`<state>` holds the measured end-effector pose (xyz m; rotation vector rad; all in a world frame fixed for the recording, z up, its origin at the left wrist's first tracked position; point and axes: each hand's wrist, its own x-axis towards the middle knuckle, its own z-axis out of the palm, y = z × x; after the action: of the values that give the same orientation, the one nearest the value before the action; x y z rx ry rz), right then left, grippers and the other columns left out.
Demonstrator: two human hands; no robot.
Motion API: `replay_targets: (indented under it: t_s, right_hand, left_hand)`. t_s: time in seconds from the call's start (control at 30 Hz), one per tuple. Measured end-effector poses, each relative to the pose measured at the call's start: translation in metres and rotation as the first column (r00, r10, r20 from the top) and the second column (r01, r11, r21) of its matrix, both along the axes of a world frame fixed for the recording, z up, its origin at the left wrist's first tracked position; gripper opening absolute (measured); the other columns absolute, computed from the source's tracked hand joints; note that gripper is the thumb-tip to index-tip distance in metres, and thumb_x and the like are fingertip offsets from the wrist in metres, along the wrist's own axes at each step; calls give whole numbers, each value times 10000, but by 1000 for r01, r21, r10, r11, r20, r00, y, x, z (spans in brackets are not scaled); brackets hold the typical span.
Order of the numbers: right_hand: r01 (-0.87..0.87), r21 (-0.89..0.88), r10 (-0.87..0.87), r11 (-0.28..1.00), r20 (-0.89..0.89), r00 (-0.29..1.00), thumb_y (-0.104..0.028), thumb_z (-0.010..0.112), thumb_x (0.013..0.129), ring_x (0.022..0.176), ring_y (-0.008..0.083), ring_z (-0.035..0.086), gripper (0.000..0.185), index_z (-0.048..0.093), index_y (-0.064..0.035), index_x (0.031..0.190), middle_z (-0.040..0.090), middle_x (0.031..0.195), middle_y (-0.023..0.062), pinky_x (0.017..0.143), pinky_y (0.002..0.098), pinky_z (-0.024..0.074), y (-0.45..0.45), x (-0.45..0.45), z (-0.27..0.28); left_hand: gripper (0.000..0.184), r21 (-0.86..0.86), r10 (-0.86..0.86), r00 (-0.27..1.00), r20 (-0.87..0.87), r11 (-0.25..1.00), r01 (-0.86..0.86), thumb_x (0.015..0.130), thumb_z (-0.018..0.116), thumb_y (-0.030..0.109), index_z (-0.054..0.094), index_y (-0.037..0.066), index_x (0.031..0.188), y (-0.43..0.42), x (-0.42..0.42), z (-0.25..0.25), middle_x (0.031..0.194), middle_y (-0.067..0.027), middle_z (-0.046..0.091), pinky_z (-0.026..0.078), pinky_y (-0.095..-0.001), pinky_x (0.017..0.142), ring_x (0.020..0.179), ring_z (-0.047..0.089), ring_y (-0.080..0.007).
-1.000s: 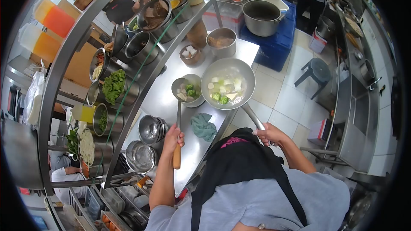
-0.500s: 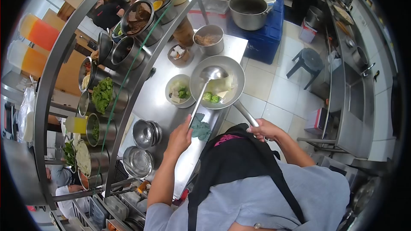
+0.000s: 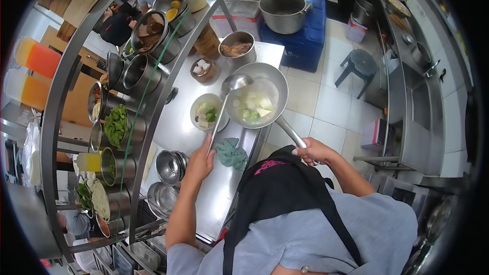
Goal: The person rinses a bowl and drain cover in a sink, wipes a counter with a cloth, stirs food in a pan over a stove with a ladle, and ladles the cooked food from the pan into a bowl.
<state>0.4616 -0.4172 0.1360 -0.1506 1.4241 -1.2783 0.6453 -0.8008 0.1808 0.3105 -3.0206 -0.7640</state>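
Note:
My left hand [image 3: 199, 165] is closed round the long handle of a steel ladle [image 3: 238, 81], whose bowl sits at the left rim of a pan. That pan [image 3: 277, 84] is metal and holds pale broth with green vegetables [image 3: 250, 115] and whitish pieces. Its handle [image 3: 291, 133] is gripped by my right hand [image 3: 311, 152]. Just left of the pan stands a white bowl [image 3: 194, 103] with similar greens and pale chunks. The ladle's handle passes over the right side of this bowl. What the ladle contains, if anything, I cannot make out.
A crumpled green cloth [image 3: 232, 154] lies on the steel table [image 3: 175, 117]. Stacked metal bowls [image 3: 169, 167] stand near my left forearm. A shelf [image 3: 175, 74] with food containers runs along the left. Behind are a pot of meat [image 3: 237, 50] and a blue cooler [image 3: 303, 53].
The ladle's bowl has moved left from inside the pan to its rim, and my left hand has shifted left with it. My right hand still grips the pan's handle.

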Motion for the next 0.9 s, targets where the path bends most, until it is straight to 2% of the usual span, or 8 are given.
replay_targets:
  t_s: [0.17,0.23,0.27,0.37,0.43,0.57,0.67,0.9]
  right_hand:
    - [8,-28,-9,1000,-33,999,-144,683,934,460,92,441,284,426,-104,820,438,588,-14,398,289,407,-7,-11,-3]
    - [25,-35,-26,999,-40,999,-142,677,933,460,95,442,278,427,-102,820,438,588,-12,399,289,411,-12,-12,-4]
    - [33,-34,-35,999,-32,999,-142,670,934,461,96,445,277,425,-100,813,439,588,-12,402,291,417,-15,-13,-5]
    - [53,-31,-54,998,-19,998,-141,658,933,464,99,450,276,422,-95,798,440,588,-11,408,296,426,-23,-14,-13]
    - [66,-31,-66,997,-11,998,-140,654,932,466,100,453,275,422,-93,791,440,588,-11,411,298,428,-25,-13,-16]
    - [56,37,-53,998,-79,995,-141,657,933,464,102,460,262,436,-84,805,458,591,-6,413,295,427,-20,-11,-15]
    - [23,56,-18,998,-79,997,-140,661,938,464,102,462,254,443,-81,821,468,589,-3,411,294,423,-12,-6,-16]
    - [13,15,-13,1000,-22,1000,-151,691,936,467,95,457,310,406,-112,820,459,589,-12,408,293,417,1,7,-12]
  left_hand:
    - [572,88,-16,999,34,996,13,993,527,158,366,52,1531,3,-17,-3,988,-253,676,545,-481,689,749,673,-414]
    - [583,510,166,867,470,751,-420,1026,485,189,301,61,1564,25,-23,38,862,-125,621,517,-364,519,560,595,-215]
    - [583,511,159,867,472,752,-416,1026,485,189,301,61,1564,26,-22,39,862,-125,621,517,-364,519,560,595,-215]
    - [609,740,91,857,507,465,-486,1039,469,192,233,84,1590,27,-20,35,793,-36,508,431,-255,437,507,454,-81]
    - [632,832,-17,837,547,119,-541,1039,478,175,195,108,1599,26,-17,25,791,-44,514,416,-259,435,493,445,-95]
    - [602,829,-55,837,544,-117,-546,1036,495,158,234,110,1577,48,-20,20,797,-44,507,401,-249,434,494,429,-89]
    - [320,771,-44,836,547,-363,-523,1059,467,146,445,98,1375,76,-32,27,795,-29,484,372,-193,395,485,415,-50]
    - [166,654,-131,888,440,-632,-417,1046,505,159,454,121,1200,79,-54,-4,798,-25,484,376,-191,396,489,422,-40]
